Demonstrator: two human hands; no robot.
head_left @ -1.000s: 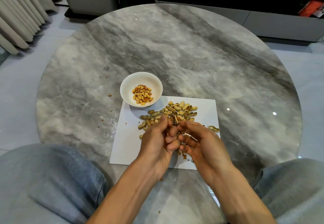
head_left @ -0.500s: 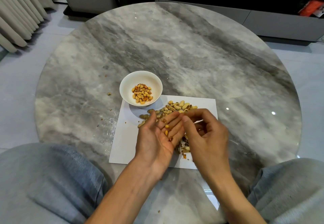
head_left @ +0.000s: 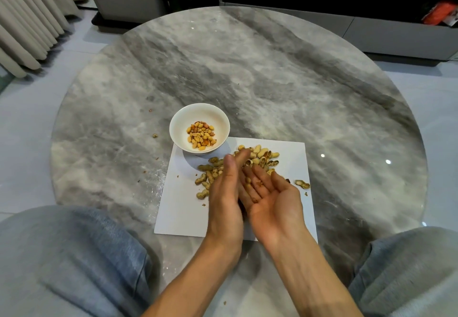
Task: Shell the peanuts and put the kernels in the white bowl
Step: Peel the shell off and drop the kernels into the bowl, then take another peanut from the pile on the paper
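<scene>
Grey marble table (head_left: 272,73) underneath, with a few crumbs of husk at far left. Next rightward, white bowl (head_left: 199,128), upright, its near edge resting on the far left corner of a white paper sheet (head_left: 181,207), a small heap of tan kernels (head_left: 201,135) already inside. Just right of and nearer than the bowl, a scatter of unshelled peanuts (head_left: 207,176) on the sheet, running into cracked pods and empty shells (head_left: 262,159) at the sheet's far side. Left hand (head_left: 226,192) over the sheet, turned on edge, fingers straight and together, tips pointing toward the bowl and blurred, gripping nothing visible. Right hand (head_left: 270,192) touching it along the inner side, palm up, fingers spread and relaxed, a kernel and flecks of red skin lying loose on the fingers rather than pinched. Further right, one lone peanut (head_left: 302,184) at the sheet's right edge. Probably the step of rubbing skins off and gathering kernels for transfer. Best done with the right palm kept level and slightly cupped, carried left and far until above the bowl's rim, then tipped gently, left hand serving as a guard against strays. Husk worth brushing onto the sheet first, not into the bowl.
</scene>
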